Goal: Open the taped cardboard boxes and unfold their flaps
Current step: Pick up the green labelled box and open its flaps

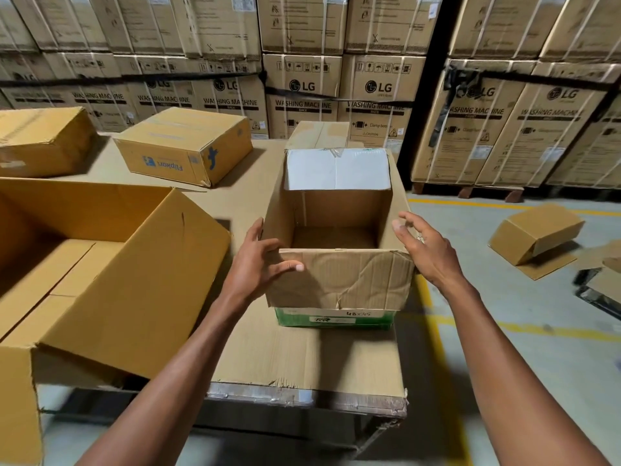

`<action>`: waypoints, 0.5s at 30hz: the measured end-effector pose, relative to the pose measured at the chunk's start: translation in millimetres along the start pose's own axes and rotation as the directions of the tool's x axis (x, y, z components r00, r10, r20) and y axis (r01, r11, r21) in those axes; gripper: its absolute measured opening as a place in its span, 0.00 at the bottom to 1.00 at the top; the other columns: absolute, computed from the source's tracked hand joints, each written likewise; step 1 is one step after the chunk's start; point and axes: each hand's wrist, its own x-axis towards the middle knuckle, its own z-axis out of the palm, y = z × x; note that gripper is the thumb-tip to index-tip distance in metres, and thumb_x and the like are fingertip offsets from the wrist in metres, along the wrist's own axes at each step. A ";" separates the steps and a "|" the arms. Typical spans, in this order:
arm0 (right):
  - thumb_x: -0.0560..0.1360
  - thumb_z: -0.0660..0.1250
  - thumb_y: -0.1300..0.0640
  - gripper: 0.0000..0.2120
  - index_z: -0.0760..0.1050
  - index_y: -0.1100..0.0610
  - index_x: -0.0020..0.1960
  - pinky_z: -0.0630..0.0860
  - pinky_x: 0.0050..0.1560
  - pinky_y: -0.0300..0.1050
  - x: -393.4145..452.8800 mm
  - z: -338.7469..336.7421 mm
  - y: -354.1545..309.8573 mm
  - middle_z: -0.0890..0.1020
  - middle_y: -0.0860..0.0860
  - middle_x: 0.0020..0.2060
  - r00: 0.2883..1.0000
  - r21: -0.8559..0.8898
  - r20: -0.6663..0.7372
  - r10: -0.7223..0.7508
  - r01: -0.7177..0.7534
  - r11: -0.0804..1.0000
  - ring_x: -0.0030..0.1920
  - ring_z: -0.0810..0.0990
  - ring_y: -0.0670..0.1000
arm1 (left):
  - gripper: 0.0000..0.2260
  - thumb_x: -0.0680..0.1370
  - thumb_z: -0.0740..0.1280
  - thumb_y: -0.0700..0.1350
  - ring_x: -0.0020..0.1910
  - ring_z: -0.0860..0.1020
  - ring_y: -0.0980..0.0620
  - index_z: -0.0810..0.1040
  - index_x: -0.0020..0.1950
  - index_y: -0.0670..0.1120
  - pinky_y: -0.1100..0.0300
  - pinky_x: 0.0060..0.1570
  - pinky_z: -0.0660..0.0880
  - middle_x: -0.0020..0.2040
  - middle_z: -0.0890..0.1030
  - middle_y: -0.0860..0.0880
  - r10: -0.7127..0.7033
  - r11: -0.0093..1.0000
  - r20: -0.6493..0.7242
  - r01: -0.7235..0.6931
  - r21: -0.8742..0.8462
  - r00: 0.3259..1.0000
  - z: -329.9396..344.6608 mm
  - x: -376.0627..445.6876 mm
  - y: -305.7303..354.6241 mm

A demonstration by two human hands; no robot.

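You are reaching for the open box [339, 260], which is sitting on the table [302, 358] in front of you, flaps already spread. Your left hand [258, 264] is resting against its left corner, fingers loosely spread, gripping nothing. Your right hand [423, 247] is hovering by the right flap, fingers half curled, probably not touching yet. The box looks empty and light; its creased near flap [346, 277] will bend easily, so take it by the side walls.

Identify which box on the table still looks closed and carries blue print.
The Flipkart box at the table's far side; its top flaps lie flat, unlike the open box between the hands.
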 end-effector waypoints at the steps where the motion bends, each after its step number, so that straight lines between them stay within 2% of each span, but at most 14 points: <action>1: 0.78 0.56 0.31 0.26 0.69 0.38 0.73 0.70 0.67 0.58 0.3 0.9 -0.3 0.72 0.48 0.73 1.000 -0.010 -0.001 -0.003 0.003 1.000 0.71 0.72 0.58 | 0.29 0.67 0.75 0.62 0.79 0.61 0.43 0.83 0.59 0.43 0.45 0.73 0.68 0.82 0.54 0.46 0.005 1.000 -0.004 -0.005 -0.016 1.000 -1.6 -1.7 -0.8; 4: 0.77 0.57 0.30 0.27 0.69 0.38 0.72 0.70 0.66 0.56 0.6 0.2 -2.5 0.72 0.49 0.73 1.000 -0.020 0.023 -0.003 0.004 1.000 0.71 0.71 0.57 | 0.29 0.64 0.73 0.66 0.78 0.62 0.43 0.83 0.51 0.42 0.41 0.70 0.71 0.82 0.55 0.46 0.021 0.998 -0.018 -0.022 -0.055 1.000 -4.0 -5.1 -1.8; 7: 0.77 0.60 0.32 0.27 0.68 0.39 0.73 0.70 0.66 0.56 4.4 -5.7 -5.7 0.70 0.49 0.74 0.995 -0.075 0.092 0.029 -0.023 0.997 0.72 0.70 0.57 | 0.40 0.61 0.72 0.70 0.78 0.63 0.45 0.82 0.58 0.39 0.44 0.70 0.71 0.82 0.55 0.49 -0.007 0.998 -0.024 0.006 -0.068 1.000 -2.3 -2.9 -5.9; 9: 0.77 0.60 0.32 0.29 0.67 0.43 0.74 0.69 0.67 0.57 12.2 -7.7 -11.4 0.68 0.50 0.76 0.990 -0.138 0.124 0.067 -0.049 0.989 0.73 0.68 0.58 | 0.45 0.60 0.71 0.74 0.77 0.63 0.46 0.81 0.60 0.38 0.45 0.70 0.71 0.82 0.55 0.50 -0.001 0.994 -0.040 -0.004 -0.113 0.999 -1.1 -0.4 -9.0; 12: 0.77 0.59 0.31 0.28 0.69 0.43 0.72 0.63 0.71 0.61 25.2 -4.6 -30.5 0.60 0.50 0.79 1.000 -0.308 0.027 -0.008 0.016 0.951 0.76 0.63 0.60 | 0.32 0.63 0.74 0.66 0.77 0.63 0.48 0.82 0.54 0.41 0.49 0.70 0.71 0.83 0.54 0.51 0.010 0.998 -0.015 -0.010 -0.060 1.000 -2.7 -3.6 -6.6; 13: 0.76 0.59 0.31 0.27 0.71 0.42 0.70 0.64 0.70 0.61 30.5 -1.0 -40.2 0.63 0.49 0.77 0.998 -0.318 0.023 -0.064 0.068 0.946 0.74 0.65 0.60 | 0.28 0.64 0.74 0.66 0.77 0.63 0.48 0.80 0.49 0.44 0.49 0.69 0.71 0.83 0.54 0.51 0.020 0.998 -0.020 -0.021 -0.057 1.000 -2.7 -4.8 -6.3; 15: 0.76 0.58 0.30 0.25 0.75 0.42 0.66 0.69 0.67 0.60 43.2 10.9 -62.8 0.75 0.46 0.69 0.987 -0.296 0.113 -0.111 0.140 0.945 0.68 0.73 0.55 | 0.26 0.64 0.73 0.67 0.77 0.63 0.48 0.78 0.45 0.45 0.48 0.68 0.73 0.82 0.54 0.52 0.042 0.996 -0.039 -0.045 -0.076 0.998 -2.1 -6.3 -6.6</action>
